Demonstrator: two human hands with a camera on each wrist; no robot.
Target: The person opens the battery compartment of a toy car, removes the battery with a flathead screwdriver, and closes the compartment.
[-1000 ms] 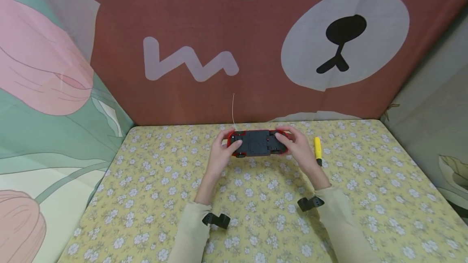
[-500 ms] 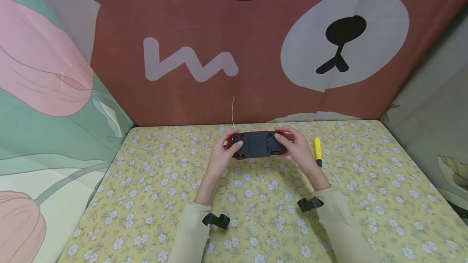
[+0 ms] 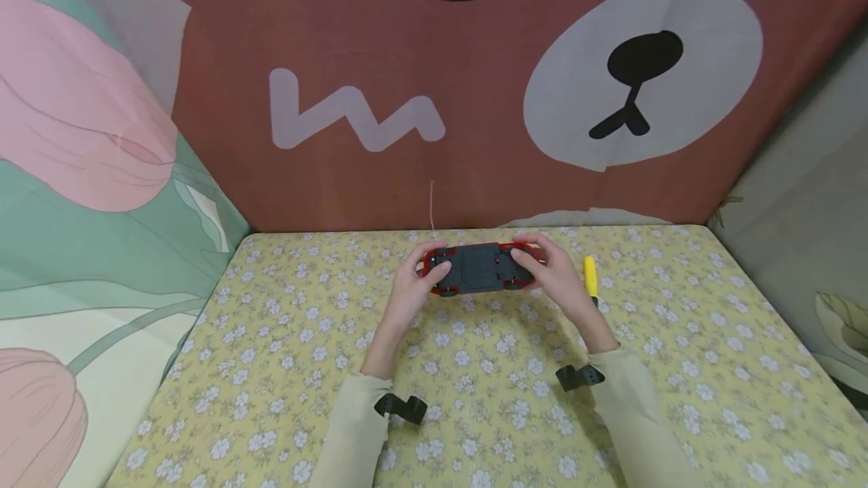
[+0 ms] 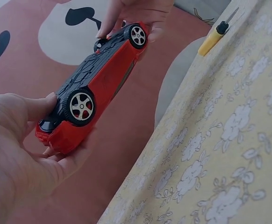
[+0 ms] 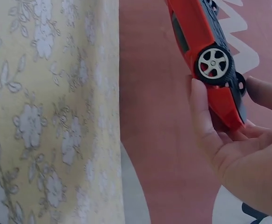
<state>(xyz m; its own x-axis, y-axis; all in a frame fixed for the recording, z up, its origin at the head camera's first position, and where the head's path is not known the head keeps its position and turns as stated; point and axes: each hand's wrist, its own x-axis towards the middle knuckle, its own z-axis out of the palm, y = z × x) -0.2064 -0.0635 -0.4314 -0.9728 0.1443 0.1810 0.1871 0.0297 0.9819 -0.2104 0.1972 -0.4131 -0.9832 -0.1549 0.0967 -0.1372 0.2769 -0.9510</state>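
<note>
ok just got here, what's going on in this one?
A person is holding a red toy car in both hands, up off the flower-patterned table, its dark underside turned toward the head camera. The left hand grips one end and the right hand the other, both thumbs on the underside. A yellow-handled screwdriver lies on the table to the right; neither hand is on it.

Soft, even light covers the tabletop (image 3: 285, 398), with a faint shadow beneath my right hand (image 3: 556, 279); both wrist views look dimmer than the head view.
</note>
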